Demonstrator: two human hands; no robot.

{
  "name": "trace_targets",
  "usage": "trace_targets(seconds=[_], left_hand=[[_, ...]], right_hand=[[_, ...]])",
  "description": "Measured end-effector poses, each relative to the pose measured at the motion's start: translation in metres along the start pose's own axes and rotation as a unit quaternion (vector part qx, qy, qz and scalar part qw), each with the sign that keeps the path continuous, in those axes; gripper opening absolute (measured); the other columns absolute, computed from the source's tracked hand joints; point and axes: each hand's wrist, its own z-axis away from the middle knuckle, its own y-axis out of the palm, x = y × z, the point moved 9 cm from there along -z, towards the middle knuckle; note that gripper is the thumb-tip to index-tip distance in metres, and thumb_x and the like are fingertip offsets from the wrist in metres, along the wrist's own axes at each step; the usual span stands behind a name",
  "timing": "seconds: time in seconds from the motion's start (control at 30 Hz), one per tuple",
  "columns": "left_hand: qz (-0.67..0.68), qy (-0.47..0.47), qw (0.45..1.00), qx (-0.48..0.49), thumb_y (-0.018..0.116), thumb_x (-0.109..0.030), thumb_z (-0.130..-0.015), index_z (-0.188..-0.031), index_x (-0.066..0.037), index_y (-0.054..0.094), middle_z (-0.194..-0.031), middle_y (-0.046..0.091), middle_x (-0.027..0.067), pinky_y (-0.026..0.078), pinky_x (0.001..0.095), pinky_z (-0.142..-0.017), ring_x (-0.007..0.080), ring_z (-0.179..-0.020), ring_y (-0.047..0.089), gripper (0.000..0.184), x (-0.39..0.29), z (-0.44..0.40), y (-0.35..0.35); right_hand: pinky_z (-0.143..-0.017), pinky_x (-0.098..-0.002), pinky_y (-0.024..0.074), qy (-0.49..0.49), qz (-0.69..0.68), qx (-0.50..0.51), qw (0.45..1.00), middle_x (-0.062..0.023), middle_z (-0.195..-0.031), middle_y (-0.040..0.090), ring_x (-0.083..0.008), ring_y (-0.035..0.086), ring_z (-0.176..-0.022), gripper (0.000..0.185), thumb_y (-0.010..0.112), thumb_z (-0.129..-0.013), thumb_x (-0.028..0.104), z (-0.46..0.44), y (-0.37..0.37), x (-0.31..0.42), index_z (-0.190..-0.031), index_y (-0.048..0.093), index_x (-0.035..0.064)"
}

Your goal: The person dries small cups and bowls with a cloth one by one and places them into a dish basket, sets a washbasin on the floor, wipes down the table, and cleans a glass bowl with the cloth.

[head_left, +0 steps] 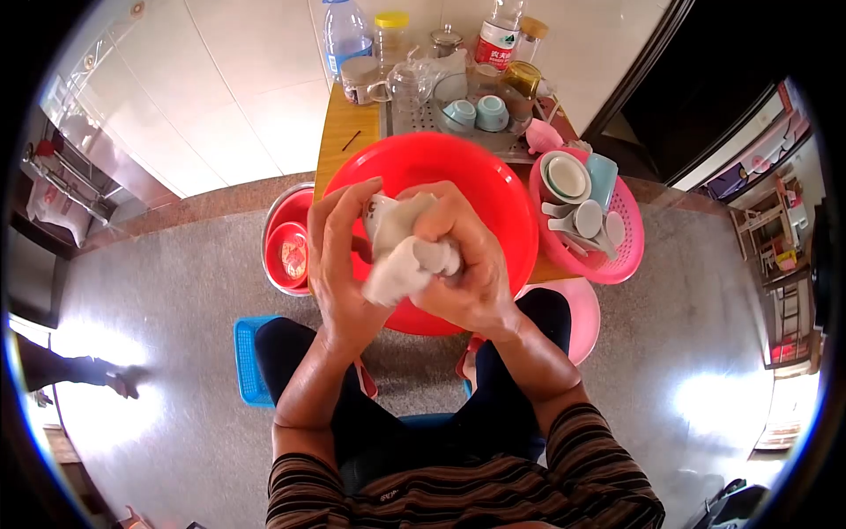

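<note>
Above a red plastic basin (515, 220), both hands come together around a bunched white cloth (397, 273). My right hand (476, 269) is closed on the cloth, with folds showing between thumb and fingers. My left hand (339, 256) curves its fingers around a small white piece with a dark pattern (375, 212), mostly covered by the cloth; it looks like crockery, but its exact shape is hidden. The cloth's lower end is slightly blurred.
At right, a pink basket (627, 231) holds white bowls, cups and spoons. Behind the basin, a metal tray carries a glass bowl (451, 88) with two pale blue cups (492, 113). Bottles and jars line the wall. A blue basket (253, 375) stands on the floor.
</note>
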Motion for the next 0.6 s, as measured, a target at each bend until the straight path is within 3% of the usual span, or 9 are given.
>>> trace_targets(seconds=[0.03, 0.2, 0.27, 0.33, 0.37, 0.43, 0.47, 0.53, 0.6], left_hand=[[-0.059, 0.053, 0.997, -0.010, 0.077, -0.009, -0.060, -0.116, -0.006, 0.051, -0.108, 0.051, 0.0108, 0.046, 0.0289, -0.067, 0.0208, -0.097, 0.052, 0.062, -0.009, 0.000, -0.002], [-0.033, 0.070, 0.997, -0.002, 0.079, -0.011, -0.062, -0.114, -0.004, 0.047, -0.104, 0.054, 0.0089, 0.044, 0.0243, -0.062, 0.0164, -0.087, 0.055, 0.061, -0.017, 0.003, 0.000], [0.142, -0.098, 0.978, 0.115, 0.079, -0.013, -0.065, -0.115, -0.004, 0.047, -0.099, 0.058, 0.0058, 0.043, 0.0215, -0.061, 0.0115, -0.080, 0.055, 0.060, -0.003, 0.006, 0.021], [0.167, -0.127, 0.972, 0.105, 0.078, -0.015, -0.067, -0.111, -0.004, 0.051, -0.096, 0.059, 0.0034, 0.042, 0.0203, -0.061, 0.0085, -0.079, 0.055, 0.052, 0.014, 0.010, 0.024], [0.170, -0.137, 0.970, 0.104, 0.078, -0.014, -0.068, -0.107, -0.004, 0.053, -0.096, 0.059, 0.0033, 0.042, 0.0210, -0.062, 0.0087, -0.080, 0.055, 0.048, 0.022, 0.014, 0.023], [0.169, -0.079, 0.979, 0.084, 0.075, -0.011, -0.066, -0.099, -0.002, 0.057, -0.092, 0.058, 0.0047, 0.045, 0.0247, -0.064, 0.0130, -0.078, 0.058, 0.038, 0.013, 0.007, 0.017], [0.167, -0.081, 0.979, 0.083, 0.075, -0.011, -0.066, -0.099, -0.002, 0.057, -0.092, 0.058, 0.0047, 0.045, 0.0247, -0.064, 0.0130, -0.078, 0.058, 0.038, 0.013, 0.006, 0.015], [0.015, 0.044, 0.997, 0.057, 0.074, -0.007, -0.063, -0.098, -0.002, 0.057, -0.089, 0.057, 0.0076, 0.046, 0.0277, -0.066, 0.0198, -0.078, 0.060, 0.039, -0.008, 0.002, 0.006], [0.027, 0.013, 0.998, 0.053, 0.071, -0.005, -0.063, -0.095, -0.002, 0.058, -0.089, 0.057, 0.0095, 0.047, 0.0296, -0.067, 0.0249, -0.079, 0.061, 0.035, -0.011, 0.005, 0.007]], right_hand=[[-0.082, -0.0247, 0.0408, -0.014, -0.036, 0.010, 0.999, -0.0059, -0.100, 0.051, -0.0136, 0.051, -0.096, 0.038, 0.063, -0.070, 0.002, -0.001, 0.003, 0.002, -0.105, 0.048, 0.0065], [-0.082, -0.0262, 0.0444, 0.067, -0.141, -0.073, 0.985, -0.0040, -0.102, 0.054, -0.0113, 0.053, -0.096, 0.038, 0.055, -0.075, -0.004, -0.006, -0.012, 0.008, -0.111, 0.047, 0.0050], [-0.081, -0.0246, 0.0454, 0.107, -0.257, -0.119, 0.953, -0.0032, -0.101, 0.055, -0.0104, 0.054, -0.094, 0.033, 0.052, -0.078, -0.004, -0.002, -0.026, -0.003, -0.110, 0.048, 0.0055], [-0.079, -0.0224, 0.0457, 0.103, -0.246, -0.124, 0.956, -0.0035, -0.101, 0.056, -0.0091, 0.054, -0.091, 0.029, 0.050, -0.082, -0.003, 0.002, -0.030, -0.003, -0.109, 0.048, 0.0055], [-0.080, -0.0237, 0.0455, 0.124, -0.208, -0.085, 0.967, -0.0044, -0.102, 0.055, -0.0099, 0.054, -0.093, 0.029, 0.051, -0.080, -0.003, 0.003, -0.024, -0.001, -0.108, 0.049, 0.0052], [-0.085, -0.0311, 0.0438, 0.010, -0.044, 0.002, 0.999, -0.0092, -0.109, 0.050, -0.0169, 0.051, -0.102, 0.034, 0.057, -0.072, -0.004, -0.005, -0.012, 0.016, -0.104, 0.057, 0.0078], [-0.085, -0.0311, 0.0438, 0.011, -0.046, 0.004, 0.999, -0.0092, -0.109, 0.050, -0.0169, 0.051, -0.102, 0.034, 0.057, -0.072, -0.004, -0.005, -0.008, 0.018, -0.104, 0.057, 0.0078], [-0.087, -0.0347, 0.0421, -0.064, 0.141, 0.010, 0.988, -0.0111, -0.113, 0.046, -0.0221, 0.049, -0.105, 0.039, 0.060, -0.067, -0.002, -0.006, 0.001, 0.038, -0.103, 0.061, 0.0118], [-0.088, -0.0365, 0.0414, -0.093, 0.205, 0.011, 0.974, -0.0120, -0.114, 0.044, -0.0257, 0.048, -0.106, 0.043, 0.063, -0.064, 0.001, -0.006, 0.005, 0.041, -0.105, 0.063, 0.0160]])
